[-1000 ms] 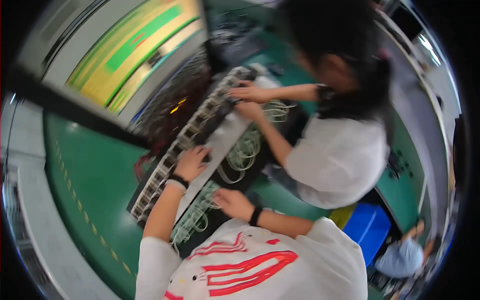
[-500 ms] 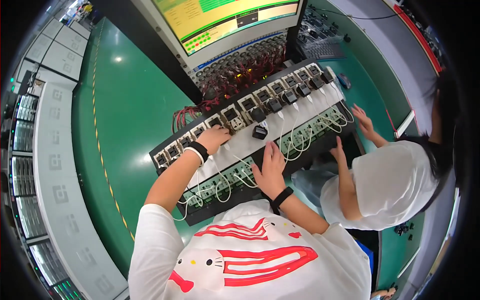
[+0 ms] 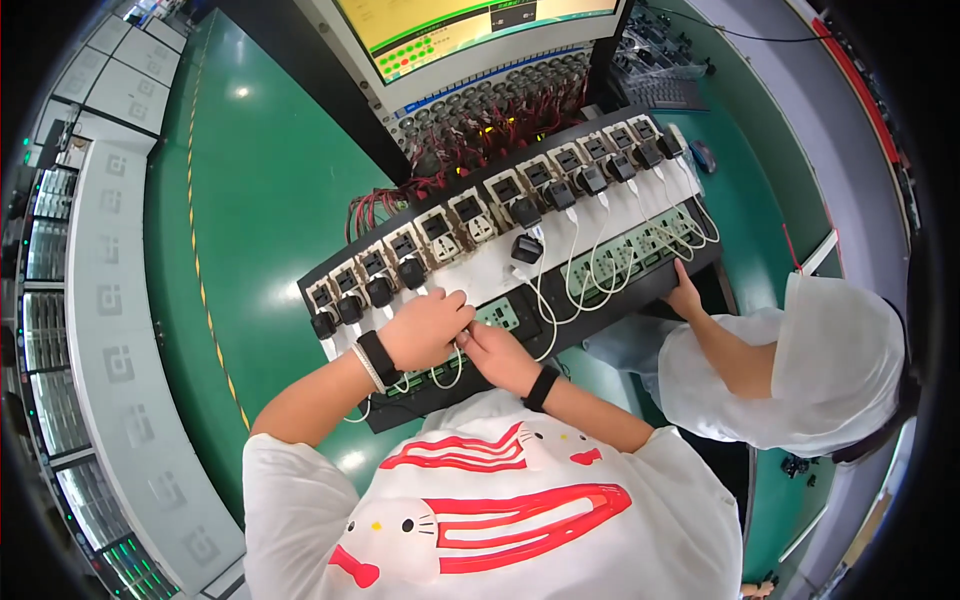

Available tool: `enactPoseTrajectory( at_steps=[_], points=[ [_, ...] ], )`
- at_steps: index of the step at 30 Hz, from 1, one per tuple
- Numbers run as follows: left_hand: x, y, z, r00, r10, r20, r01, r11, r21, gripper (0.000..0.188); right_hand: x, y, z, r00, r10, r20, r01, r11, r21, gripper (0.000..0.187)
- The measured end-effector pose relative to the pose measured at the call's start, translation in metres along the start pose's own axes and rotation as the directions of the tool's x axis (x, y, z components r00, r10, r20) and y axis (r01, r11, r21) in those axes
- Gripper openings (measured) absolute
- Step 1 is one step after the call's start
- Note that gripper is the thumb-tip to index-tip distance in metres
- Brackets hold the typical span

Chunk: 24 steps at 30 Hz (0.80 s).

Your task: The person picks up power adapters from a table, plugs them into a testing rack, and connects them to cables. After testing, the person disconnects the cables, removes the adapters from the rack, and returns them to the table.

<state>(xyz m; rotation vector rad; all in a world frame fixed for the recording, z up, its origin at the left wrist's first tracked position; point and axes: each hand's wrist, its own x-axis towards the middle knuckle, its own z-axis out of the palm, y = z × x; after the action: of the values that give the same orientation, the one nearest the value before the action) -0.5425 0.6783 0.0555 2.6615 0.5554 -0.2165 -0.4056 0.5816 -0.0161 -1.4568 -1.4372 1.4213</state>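
Note:
My left hand [image 3: 425, 329] and my right hand [image 3: 500, 358] meet over the near left part of a long test bench [image 3: 560, 245]. Their fingertips are pinched together, and what they hold is hidden. A white cable [image 3: 460, 366] runs down just below them. Beyond my left hand, a row of sockets holds black power adapters, the nearest being one adapter [image 3: 411, 273]. Two sockets, including this white one [image 3: 442, 238], have nothing plugged in. A loose black adapter [image 3: 527, 248] lies on the white surface, beside a white cable plug [image 3: 519, 273].
Green circuit boards [image 3: 610, 262] with white cables line the near side. A monitor [image 3: 450, 40] stands behind, above bundled red wires [image 3: 375, 212]. At right, a co-worker's hand [image 3: 686, 292] touches the bench edge. A keyboard [image 3: 672, 95] and mouse [image 3: 704, 156] lie at far right.
My left hand has come back from the socket row toward me. My right hand has moved left to meet it, fingers now closed. The co-worker's raised hand is lowered.

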Motion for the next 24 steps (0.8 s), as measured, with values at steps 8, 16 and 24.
enactPoseTrajectory(
  at_steps=[8,16,24],
  points=[
    [-0.015,0.026,-0.042,0.979,0.088,0.185,-0.11,0.987,0.114,0.017,-0.019,-0.022,-0.005,0.98,-0.186,0.074,0.167,0.962,0.215,0.027],
    [-0.026,0.048,-0.055,0.995,0.002,0.095,-0.014,0.993,0.119,0.023,-0.022,-0.028,-0.015,0.944,-0.23,0.235,0.209,0.971,0.113,0.024],
    [-0.03,0.062,-0.057,0.989,-0.082,0.124,0.064,0.987,0.147,0.02,-0.026,-0.03,-0.017,0.907,-0.307,0.288,0.288,0.951,0.109,0.024]
  ],
)
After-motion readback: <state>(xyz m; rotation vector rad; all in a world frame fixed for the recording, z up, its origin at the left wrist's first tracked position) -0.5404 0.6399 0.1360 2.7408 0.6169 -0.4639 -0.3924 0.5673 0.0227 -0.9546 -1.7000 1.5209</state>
